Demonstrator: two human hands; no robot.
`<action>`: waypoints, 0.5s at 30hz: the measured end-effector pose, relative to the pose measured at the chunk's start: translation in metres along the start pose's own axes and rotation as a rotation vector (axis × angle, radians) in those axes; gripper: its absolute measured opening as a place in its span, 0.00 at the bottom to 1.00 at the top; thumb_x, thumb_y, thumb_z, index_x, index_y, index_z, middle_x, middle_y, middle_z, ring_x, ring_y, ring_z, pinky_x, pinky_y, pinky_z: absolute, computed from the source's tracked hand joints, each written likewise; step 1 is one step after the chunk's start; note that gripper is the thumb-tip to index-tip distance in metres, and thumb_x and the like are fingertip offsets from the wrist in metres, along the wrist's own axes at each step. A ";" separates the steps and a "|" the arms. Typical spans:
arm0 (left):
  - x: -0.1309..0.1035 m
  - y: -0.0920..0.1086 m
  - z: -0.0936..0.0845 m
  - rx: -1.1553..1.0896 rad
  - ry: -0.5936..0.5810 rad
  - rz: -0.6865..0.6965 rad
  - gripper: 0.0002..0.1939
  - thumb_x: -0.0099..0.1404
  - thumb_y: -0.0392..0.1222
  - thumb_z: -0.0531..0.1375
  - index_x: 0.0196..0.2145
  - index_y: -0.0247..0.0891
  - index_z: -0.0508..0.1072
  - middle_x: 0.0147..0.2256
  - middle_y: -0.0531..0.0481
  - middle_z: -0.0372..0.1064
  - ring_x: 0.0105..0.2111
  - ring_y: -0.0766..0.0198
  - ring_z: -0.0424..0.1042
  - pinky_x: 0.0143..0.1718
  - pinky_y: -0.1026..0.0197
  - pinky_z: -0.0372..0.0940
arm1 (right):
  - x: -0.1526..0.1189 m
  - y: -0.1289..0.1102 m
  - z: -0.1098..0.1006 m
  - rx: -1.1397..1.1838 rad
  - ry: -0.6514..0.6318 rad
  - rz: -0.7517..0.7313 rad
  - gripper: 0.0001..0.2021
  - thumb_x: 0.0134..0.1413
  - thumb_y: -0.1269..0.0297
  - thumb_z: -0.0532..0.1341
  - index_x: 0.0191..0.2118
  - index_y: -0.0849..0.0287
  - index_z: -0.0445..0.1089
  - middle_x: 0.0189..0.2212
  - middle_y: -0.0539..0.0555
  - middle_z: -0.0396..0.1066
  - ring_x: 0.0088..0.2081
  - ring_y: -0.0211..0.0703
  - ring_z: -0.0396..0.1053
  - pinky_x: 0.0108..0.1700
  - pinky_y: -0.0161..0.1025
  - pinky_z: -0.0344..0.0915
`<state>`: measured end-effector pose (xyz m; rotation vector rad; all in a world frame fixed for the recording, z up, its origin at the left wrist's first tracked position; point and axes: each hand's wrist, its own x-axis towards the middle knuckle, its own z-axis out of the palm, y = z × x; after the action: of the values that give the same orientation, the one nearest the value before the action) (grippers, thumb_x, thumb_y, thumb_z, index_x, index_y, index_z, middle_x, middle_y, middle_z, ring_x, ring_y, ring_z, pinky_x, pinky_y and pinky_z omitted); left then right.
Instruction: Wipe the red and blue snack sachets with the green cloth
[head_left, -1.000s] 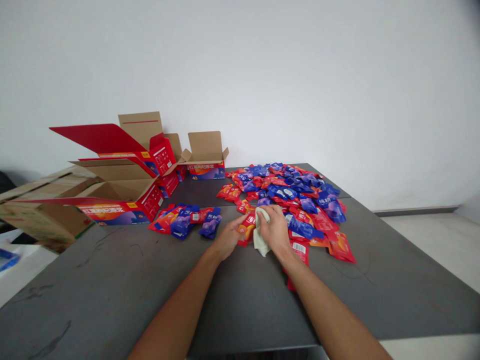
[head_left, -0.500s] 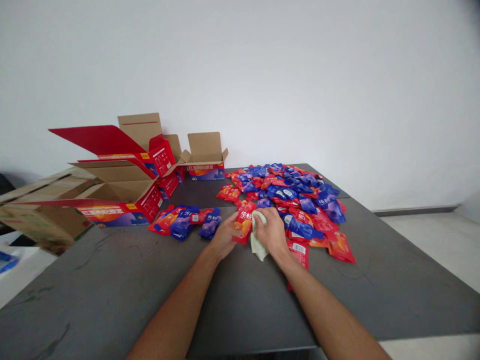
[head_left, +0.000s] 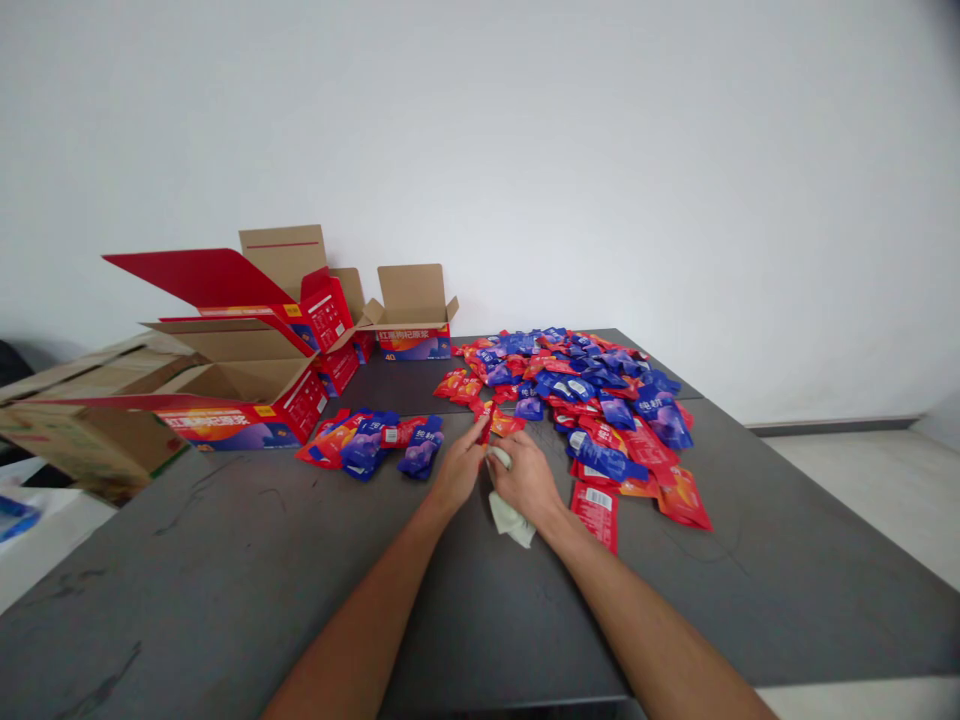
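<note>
My left hand (head_left: 459,468) is closed on a red pouch (head_left: 487,420), which is turned nearly edge-on above the dark table. Bunched in my right hand (head_left: 527,478) is a pale cloth (head_left: 511,522), whose loose end hangs below the fingers. Both hands meet at the pouch, so its lower part is hidden. Just left of them lies a small group of red and blue pouches (head_left: 367,440). To the right spreads a large heap of red and blue pouches (head_left: 592,375), with one red pouch (head_left: 596,512) lying near my right forearm.
Open red printed cartons (head_left: 289,405) stand at the left, and another open carton (head_left: 415,343) is by the wall. A brown cardboard box (head_left: 90,440) sits past the left edge of the dark table (head_left: 225,590). A white wall (head_left: 525,150) closes off the back.
The red pouch has turned from face-on to nearly edge-on in my left hand. My right hand and the cloth have moved slightly left and toward me, against the left hand.
</note>
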<state>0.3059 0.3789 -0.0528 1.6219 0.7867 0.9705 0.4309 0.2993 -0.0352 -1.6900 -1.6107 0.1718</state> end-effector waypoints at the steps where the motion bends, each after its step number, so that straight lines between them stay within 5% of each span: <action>1: 0.000 -0.001 -0.001 0.151 -0.003 0.069 0.31 0.62 0.35 0.52 0.64 0.38 0.65 0.63 0.45 0.63 0.63 0.55 0.60 0.65 0.52 0.52 | 0.000 0.001 0.001 -0.003 -0.013 0.004 0.08 0.59 0.69 0.60 0.40 0.55 0.76 0.41 0.56 0.71 0.45 0.45 0.69 0.49 0.38 0.64; 4: -0.002 -0.001 -0.006 0.570 -0.002 0.186 0.29 0.67 0.37 0.49 0.65 0.36 0.63 0.66 0.40 0.56 0.67 0.53 0.53 0.67 0.49 0.49 | 0.000 0.003 0.004 -0.025 -0.049 0.009 0.07 0.59 0.69 0.59 0.37 0.55 0.76 0.40 0.56 0.71 0.45 0.44 0.69 0.49 0.36 0.64; 8: -0.005 -0.005 -0.011 0.965 0.019 0.058 0.26 0.69 0.38 0.49 0.62 0.43 0.67 0.67 0.39 0.54 0.66 0.45 0.54 0.62 0.41 0.53 | 0.001 0.005 0.009 -0.060 -0.071 0.020 0.07 0.58 0.69 0.59 0.38 0.55 0.76 0.39 0.55 0.71 0.44 0.43 0.70 0.47 0.35 0.63; 15: -0.008 -0.014 -0.019 1.225 0.011 -0.001 0.25 0.68 0.41 0.49 0.61 0.50 0.68 0.66 0.42 0.57 0.67 0.36 0.47 0.63 0.28 0.41 | 0.004 0.008 0.015 -0.119 -0.082 0.037 0.08 0.59 0.66 0.59 0.39 0.55 0.76 0.39 0.55 0.72 0.45 0.43 0.69 0.48 0.34 0.61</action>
<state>0.2849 0.3834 -0.0661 2.6131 1.5500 0.4476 0.4289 0.3100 -0.0489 -1.8255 -1.6798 0.1680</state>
